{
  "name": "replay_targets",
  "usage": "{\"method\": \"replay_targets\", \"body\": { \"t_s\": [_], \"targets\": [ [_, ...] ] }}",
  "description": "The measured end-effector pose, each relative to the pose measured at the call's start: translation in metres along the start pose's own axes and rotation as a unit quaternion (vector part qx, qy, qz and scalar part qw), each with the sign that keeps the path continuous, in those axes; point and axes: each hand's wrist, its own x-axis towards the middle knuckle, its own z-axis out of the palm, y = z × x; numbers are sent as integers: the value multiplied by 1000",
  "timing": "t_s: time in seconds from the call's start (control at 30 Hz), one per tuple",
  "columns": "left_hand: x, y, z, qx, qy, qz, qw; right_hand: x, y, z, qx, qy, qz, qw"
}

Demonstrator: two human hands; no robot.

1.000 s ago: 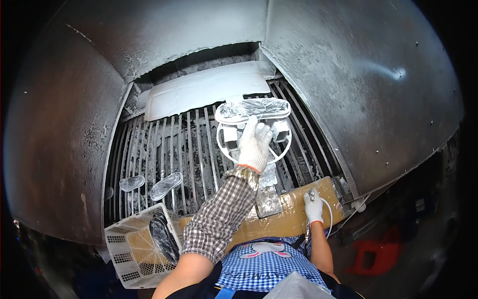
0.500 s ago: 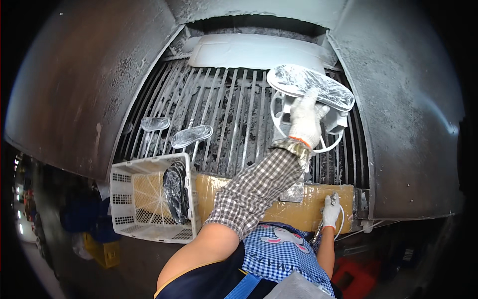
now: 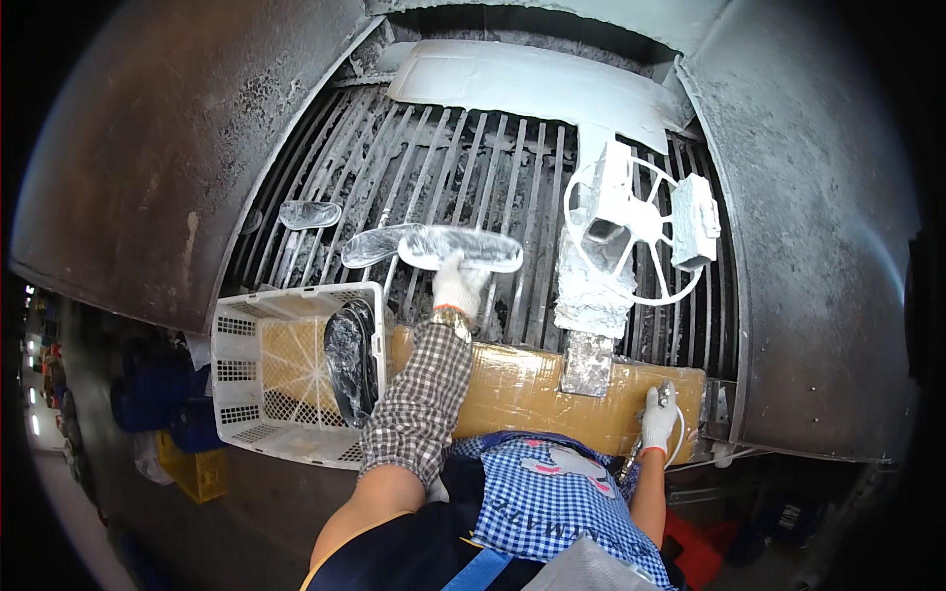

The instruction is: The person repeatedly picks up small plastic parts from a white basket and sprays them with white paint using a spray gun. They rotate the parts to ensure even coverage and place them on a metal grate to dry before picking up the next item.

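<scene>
The left hand (image 3: 460,284), in a white glove, has its fingers at the near edge of a white shoe sole (image 3: 463,245) and grips it there. The sole is over the metal bars (image 3: 480,177), in front of the person. It is long from left to right, and its right end tips a little toward the person. It looks a bit blurry, so I cannot tell which end is the toe. Its left end covers part of a gray shoe sole (image 3: 367,247), but I cannot tell if the two touch. A smaller sole (image 3: 309,215) lies on the bars farther left.

The right hand (image 3: 657,422), gloved too, is curled around a small metal spray gun (image 3: 666,393). A thin white hose (image 3: 680,433) loops beside it.

To the right of the white sole is a round white wire wheel (image 3: 645,225) with two white blocks on it. A white plastic basket (image 3: 227,394) is near the left arm, with a shiny black sole (image 3: 349,366) by its right wall. Brown taped cardboard (image 3: 512,386) lies along the near side. A white sheet (image 3: 527,87) lies at the back.
</scene>
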Motion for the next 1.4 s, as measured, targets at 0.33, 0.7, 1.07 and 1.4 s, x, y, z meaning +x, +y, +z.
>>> {"method": "replay_targets", "body": {
  "t_s": [0.33, 0.7, 1.07, 1.4],
  "targets": [
    [29, -76, -58, -45, 8, -82, 996, -11, -38, -6, 24, -46, 62, 997],
    [-35, -55, -36, 202, -149, -148, 956, -5, -31, -3, -37, -31, -3, 999],
    [-136, 177, -91, 416, 49, 352, 837, -8, -20, -1, -40, -39, -2, 998],
    [-128, 181, -131, 803, 168, 167, 546, -20, -61, -9, -30, -61, 51, 996]
  ]
}}
